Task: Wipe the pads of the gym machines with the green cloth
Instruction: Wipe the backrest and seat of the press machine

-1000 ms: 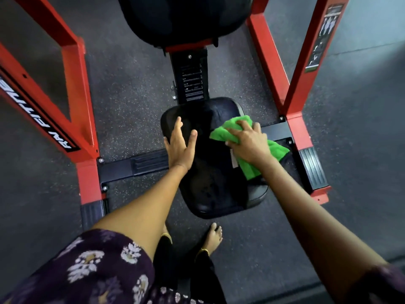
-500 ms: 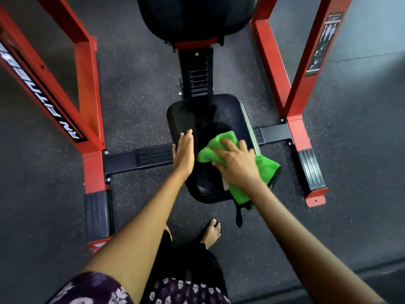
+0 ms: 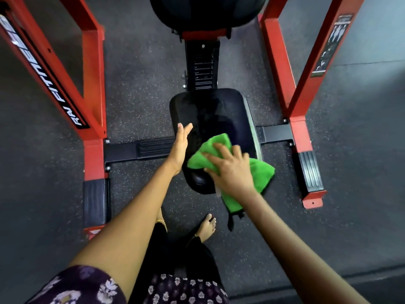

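Dark speckled rubber gym floor (image 3: 135, 99) fills the frame, and rising off it at left and right are the slanted red steel frame posts (image 3: 92, 69) of the machine. At the top edge sits a big black padded backrest (image 3: 206, 12); below it, centre frame, the smaller black vinyl seat pad (image 3: 210, 110), glossy as if damp. The left hand (image 3: 180, 148) lies flat along the pad's left edge, fingers straight and together, probably steadying it against the rubbing. The right hand (image 3: 232, 170) presses down, fingers spread, on the bunched green microfibre cloth (image 3: 260, 174), pinning it to the pad's lower right. The cloth lies directly under that palm, spilling past the pad's near edge toward lower right. Bare foot (image 3: 207, 226) just below.
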A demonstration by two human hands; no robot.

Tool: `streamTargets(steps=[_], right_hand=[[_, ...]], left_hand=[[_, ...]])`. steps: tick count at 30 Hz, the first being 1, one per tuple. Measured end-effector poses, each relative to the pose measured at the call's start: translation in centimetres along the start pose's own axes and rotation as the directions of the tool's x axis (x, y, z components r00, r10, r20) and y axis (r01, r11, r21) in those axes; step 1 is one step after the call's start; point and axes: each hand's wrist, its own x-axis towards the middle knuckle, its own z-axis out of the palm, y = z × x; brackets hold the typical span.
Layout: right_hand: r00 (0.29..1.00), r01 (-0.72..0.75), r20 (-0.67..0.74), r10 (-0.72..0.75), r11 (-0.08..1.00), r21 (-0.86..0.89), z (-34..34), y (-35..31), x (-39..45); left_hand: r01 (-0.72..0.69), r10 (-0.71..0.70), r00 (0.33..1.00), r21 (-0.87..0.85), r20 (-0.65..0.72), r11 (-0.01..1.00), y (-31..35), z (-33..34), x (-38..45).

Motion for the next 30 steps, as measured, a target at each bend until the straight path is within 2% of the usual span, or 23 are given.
streamTargets(steps=[3,5,6,7,8,9,10,11,12,14,16,18,19,20,22,23,24,25,27,28,30], right_hand=[[0.957,0.289,0.025,-0.289,0.957,0.007,0.3,0.7,-2.7],[0.928,0.369,0.04,-0.37,0.929,0.022,-0.1,3.7,-4.6],[0.944,0.33,0.007,-0.33,0.944,0.021,0.0,5.4,-5.4],[0.975,0.219,-0.043,-0.217,0.975,0.042,0.0,6.9,-5.8],[0.996,0.04,-0.083,-0.032,0.994,0.097,0.0,7.9,-5.8],[0.977,-0.167,-0.099,0.189,0.967,0.192,0.1,8.3,-5.6],[0.928,-0.327,-0.089,0.362,0.906,0.27,0.4,8.0,-5.3],[0.894,-0.393,-0.093,0.438,0.868,0.303,0.6,7.0,-5.1],[0.902,-0.372,-0.127,0.413,0.892,0.257,0.9,5.6,-5.1],[0.964,-0.183,-0.173,0.203,0.975,0.126,1.3,2.8,-5.2],[0.991,0.016,-0.137,-0.014,1.0,0.011,1.5,1.8,-5.6],[0.989,0.099,-0.106,-0.103,0.994,-0.043,1.2,3.2,-5.5],[0.995,0.044,-0.084,-0.046,0.999,-0.025,0.9,4.2,-5.5],[0.995,-0.078,-0.056,0.08,0.997,0.028,0.2,5.0,-5.5],[0.924,-0.379,0.004,0.383,0.914,0.146,-0.3,5.6,-5.2],[0.904,-0.426,0.017,0.428,0.894,0.142,-0.5,4.8,-5.1],[0.93,-0.366,0.016,0.366,0.925,0.105,-0.6,3.6,-5.1],[0.97,-0.243,0.016,0.242,0.968,0.061,-0.8,2.1,-4.7],[0.998,-0.012,0.054,0.013,1.0,-0.02,-0.5,0.0,-3.6],[0.996,0.058,0.066,-0.055,0.997,-0.049,-0.5,-0.8,-3.0],[0.989,0.097,0.119,-0.089,0.993,-0.063,-0.4,-1.7,-1.2]], left_hand=[[-0.045,0.046,0.999,-0.04,0.019,0.998,-0.6,-0.5,0.3],[-0.035,0.036,0.999,-0.011,0.028,0.999,-1.1,-0.5,0.1],[-0.033,0.033,0.999,-0.003,0.022,0.999,-1.5,-0.4,-0.1],[-0.044,0.044,0.999,0.001,0.022,0.999,-1.7,-0.2,-0.4],[-0.071,0.071,0.997,0.017,0.031,0.997,-2.1,-0.1,-0.6],[-0.099,0.098,0.995,0.039,0.029,0.994,-2.5,-0.1,-0.6],[-0.108,0.108,0.994,0.057,0.009,0.993,-2.9,-0.1,-0.5],[-0.103,0.104,0.994,0.062,-0.017,0.993,-3.2,-0.1,-0.3],[-0.1,0.102,0.994,0.051,-0.035,0.994,-3.1,0.0,-0.2],[-0.123,0.125,0.99,0.036,-0.062,0.992,-3.2,0.2,0.1],[-0.128,0.131,0.989,0.051,-0.061,0.99,-3.3,0.1,0.2],[-0.115,0.118,0.992,0.064,-0.047,0.991,-3.7,0.0,0.0],[-0.108,0.111,0.993,0.063,-0.049,0.992,-4.0,0.0,-0.4],[-0.107,0.11,0.991,0.041,-0.072,0.993,-4.3,0.1,-1.0],[-0.095,0.091,0.989,-0.033,-0.114,0.995,-5.1,0.6,-2.1],[-0.093,0.083,0.989,-0.081,-0.125,0.992,-5.3,0.9,-2.6],[-0.101,0.082,0.988,-0.143,-0.129,0.985,-5.4,1.2,-3.1],[-0.107,0.076,0.986,-0.212,-0.15,0.971,-5.0,1.3,-3.6],[-0.057,0.006,0.989,-0.341,-0.148,0.938,-3.9,1.2,-4.4],[-0.027,-0.032,0.991,-0.413,-0.134,0.91,-3.7,0.8,-4.6],[-0.002,-0.073,0.991,-0.553,-0.113,0.833,-3.6,0.0,-5.1]])
